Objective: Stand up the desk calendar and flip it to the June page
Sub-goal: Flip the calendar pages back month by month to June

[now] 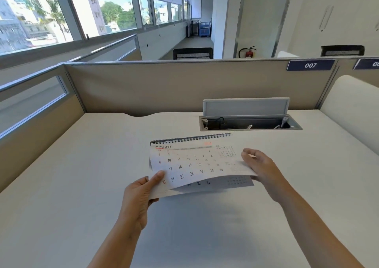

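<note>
A white spiral-bound desk calendar [194,163] is held above the middle of the desk, its black wire spine at the far edge. The top sheet reads AUGUST and is lifted, curling up on the right; another page with dates shows beneath it. My left hand [141,194] grips the calendar's near left corner, thumb on top by the 23. My right hand [260,165] pinches the right edge of the lifted August sheet.
The pale desk [82,175] is enclosed by beige partition walls [143,83]. An open cable box [248,122] with its grey lid raised sits at the back right. A curved white divider [352,103] stands on the right.
</note>
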The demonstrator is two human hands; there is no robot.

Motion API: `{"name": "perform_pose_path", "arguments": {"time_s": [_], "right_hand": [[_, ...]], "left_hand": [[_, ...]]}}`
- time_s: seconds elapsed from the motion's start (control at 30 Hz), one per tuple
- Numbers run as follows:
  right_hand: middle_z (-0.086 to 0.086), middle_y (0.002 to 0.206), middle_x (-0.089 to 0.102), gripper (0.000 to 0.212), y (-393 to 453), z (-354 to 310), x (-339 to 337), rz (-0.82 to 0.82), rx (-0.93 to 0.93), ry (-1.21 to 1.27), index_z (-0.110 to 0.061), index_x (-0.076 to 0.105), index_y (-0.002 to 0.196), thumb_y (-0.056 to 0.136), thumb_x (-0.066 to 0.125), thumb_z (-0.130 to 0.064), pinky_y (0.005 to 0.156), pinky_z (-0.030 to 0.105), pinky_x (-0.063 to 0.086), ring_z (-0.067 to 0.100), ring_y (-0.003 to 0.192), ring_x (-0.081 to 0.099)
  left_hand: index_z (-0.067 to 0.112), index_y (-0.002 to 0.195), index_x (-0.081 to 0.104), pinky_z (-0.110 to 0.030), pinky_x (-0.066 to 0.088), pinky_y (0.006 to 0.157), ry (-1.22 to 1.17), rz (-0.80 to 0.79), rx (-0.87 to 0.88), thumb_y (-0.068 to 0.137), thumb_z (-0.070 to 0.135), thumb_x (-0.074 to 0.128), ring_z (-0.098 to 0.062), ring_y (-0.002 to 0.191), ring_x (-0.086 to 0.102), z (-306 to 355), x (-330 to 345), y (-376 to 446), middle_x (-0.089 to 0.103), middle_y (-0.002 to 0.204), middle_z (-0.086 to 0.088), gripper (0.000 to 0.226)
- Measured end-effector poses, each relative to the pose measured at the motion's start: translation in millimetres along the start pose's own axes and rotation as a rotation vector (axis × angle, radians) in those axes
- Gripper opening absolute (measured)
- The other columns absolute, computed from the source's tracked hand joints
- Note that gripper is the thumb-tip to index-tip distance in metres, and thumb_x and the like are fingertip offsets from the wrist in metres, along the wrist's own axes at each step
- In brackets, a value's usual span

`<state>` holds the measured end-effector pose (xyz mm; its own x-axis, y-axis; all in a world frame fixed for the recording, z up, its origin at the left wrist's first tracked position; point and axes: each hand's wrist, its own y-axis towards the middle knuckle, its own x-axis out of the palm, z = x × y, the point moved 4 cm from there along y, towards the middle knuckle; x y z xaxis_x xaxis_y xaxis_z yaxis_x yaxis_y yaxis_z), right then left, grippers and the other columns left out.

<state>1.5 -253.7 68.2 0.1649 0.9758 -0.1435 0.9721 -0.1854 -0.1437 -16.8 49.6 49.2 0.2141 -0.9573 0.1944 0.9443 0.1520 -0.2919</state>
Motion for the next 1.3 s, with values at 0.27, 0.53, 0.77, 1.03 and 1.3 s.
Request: {"name": "perform_pose_path", "arguments": {"time_s": [0.27, 0.53, 0.77, 1.03, 1.3], "right_hand": [[-0.012, 0.147, 0.028, 0.087, -27, -10, -5, -0.183, -0.364, -0.400, -0.050, 0.036, 0.127, 0.049, 0.075, -0.059, 0.106, 0.031, 0.035, 0.009, 0.132, 0.032], [0.009, 0.116, 0.064, 0.012, 1, -53, -2, 0.248, -0.643, -0.445, -0.008, 0.070, 0.088, 0.077, 0.070, -0.009, 0.087, 0.033, 0.047, 0.024, 0.109, 0.057], [-0.007, 0.068, 0.062, 0.015, 45, -90, 15, 0.371, -0.605, -0.312, -0.018, 0.057, 0.078, 0.084, 0.062, -0.030, 0.057, 0.029, 0.044, 0.009, 0.061, 0.055], [0.004, 0.100, 0.061, 0.066, 84, -66, 30, 0.261, -0.281, -0.443, -0.015, 0.035, 0.131, 0.078, 0.070, -0.032, 0.073, 0.034, 0.047, 0.024, 0.096, 0.060], [0.011, 0.131, 0.053, 0.057, 67, -36, 18, 0.252, -0.138, -0.264, -0.016, 0.036, 0.131, 0.084, 0.059, -0.040, 0.082, 0.035, 0.038, 0.030, 0.119, 0.048]], "left_hand": [[0.009, 0.064, 0.069, -0.027, 0.051, 0.061, -0.041, 0.007, 0.019, 0.043, 0.037, 0.080, -0.008, 0.052, 0.064, -1, 8, 2, 0.073, 0.061, 0.000, 0.036], [0.005, 0.064, 0.051, -0.032, 0.032, 0.052, 0.052, 0.100, 0.123, 0.053, 0.061, 0.059, -0.021, 0.053, 0.036, 0, 8, -1, 0.046, 0.057, -0.007, 0.058], [0.008, 0.075, 0.062, -0.027, 0.052, 0.052, 0.058, 0.037, 0.052, 0.082, 0.038, 0.059, -0.023, 0.065, 0.061, -13, 7, -2, 0.069, 0.076, -0.009, 0.031], [0.012, 0.086, 0.067, -0.028, 0.050, 0.057, 0.111, -0.040, -0.001, 0.084, 0.016, 0.059, -0.022, 0.069, 0.062, -12, -1, -2, 0.073, 0.083, -0.011, 0.009], [0.016, 0.095, 0.064, -0.033, 0.058, 0.059, -0.022, -0.144, -0.033, 0.086, 0.010, 0.050, -0.025, 0.081, 0.068, -3, 6, -4, 0.076, 0.076, -0.002, 0.017]]}}
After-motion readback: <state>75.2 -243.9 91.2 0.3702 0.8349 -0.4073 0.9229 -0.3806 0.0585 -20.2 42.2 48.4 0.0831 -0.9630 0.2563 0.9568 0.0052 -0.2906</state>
